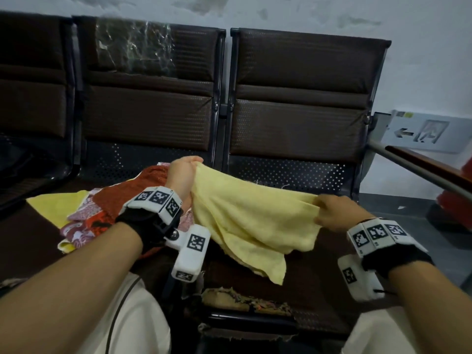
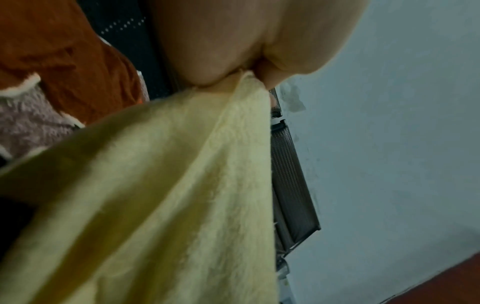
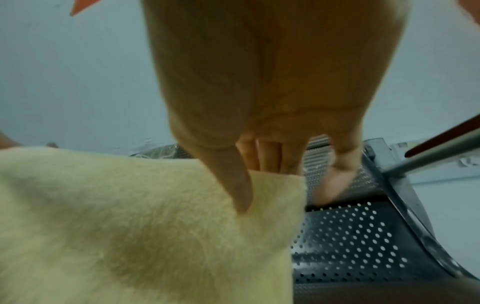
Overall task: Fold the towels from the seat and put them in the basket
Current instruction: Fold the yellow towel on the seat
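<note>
Wrist trackers nearest. Left hand (image 1: 182, 172) and right hand (image 1: 332, 213) fingers pinch yellow towel (image 1: 252, 221) at top corners; soft, light, limp, so hold corners.

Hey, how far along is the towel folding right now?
Early. No folded towel or basket shows in any view. In hand: the left hand and right hand each pinch an end of the pale yellow towel, stretched above the seat. Left: a pile of unfolded towels, rust-orange, patterned and yellow, beside it.

Pale yellow towel (image 1: 245, 221); rust-orange towel (image 1: 153, 177); pink-and-red patterned cloth (image 1: 81, 221); dark brown seats (image 1: 301, 98), white-dotted perforations.
</note>
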Demonstrator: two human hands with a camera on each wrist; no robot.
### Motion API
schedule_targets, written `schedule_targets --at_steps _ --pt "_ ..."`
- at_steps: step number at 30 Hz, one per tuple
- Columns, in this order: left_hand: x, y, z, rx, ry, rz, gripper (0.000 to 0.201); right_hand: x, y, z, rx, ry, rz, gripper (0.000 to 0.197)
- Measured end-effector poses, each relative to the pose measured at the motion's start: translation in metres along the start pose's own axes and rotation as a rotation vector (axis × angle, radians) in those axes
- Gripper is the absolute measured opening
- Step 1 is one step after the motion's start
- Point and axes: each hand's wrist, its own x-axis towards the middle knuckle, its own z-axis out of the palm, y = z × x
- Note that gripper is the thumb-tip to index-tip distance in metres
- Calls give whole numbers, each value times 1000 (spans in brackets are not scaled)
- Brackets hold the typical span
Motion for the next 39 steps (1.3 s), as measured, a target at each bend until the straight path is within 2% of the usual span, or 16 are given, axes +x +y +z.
schedule_targets --at_steps 2,4,8,11,14,17,20,23,25,29,35,37,39 --pt "3 -3 -5 131 45 60 28 -3 1 -3 197 128 -10 39" --pt "3 -7 -10 287 64 144 26 -6 1 -4 261 189 2 43" --pt "-1 -13 -19 556 54 337 24 -9 -1 -4 118 211 22 12" --pt "-3 -13 -24 753 -4 408 28 -13 -2 -7 66 372 -59 11" --pt "-7 -10 -26 848 -27 393 29 -16 -6 -13 120 397 -87 14" --pt "-15 -1 -25 850 -5 414 20 -17 -9 -25 293 416 11 23" --pt "-23 14 -21 821 21 441 18 -23 -11 -49 409 503 77 18" --pt "-31 36 -16 765 28 467 18 -39 -11 -77 485 620 28 9" --pt "-38 55 -12 724 37 491 19 -52 -12 -94 569 669 -7 15" --pt "-59 98 -3 648 76 533 21 -74 -14 -121 747 710 14 25" --pt "-75 154 -1 570 175 664 25 -97 -10 -159 833 938 12 18" --pt "-70 154 -5 598 189 667 24 -98 -6 -162 818 952 18 17" --pt "-61 139 -8 649 167 628 24 -90 -4 -153 807 914 49 25"
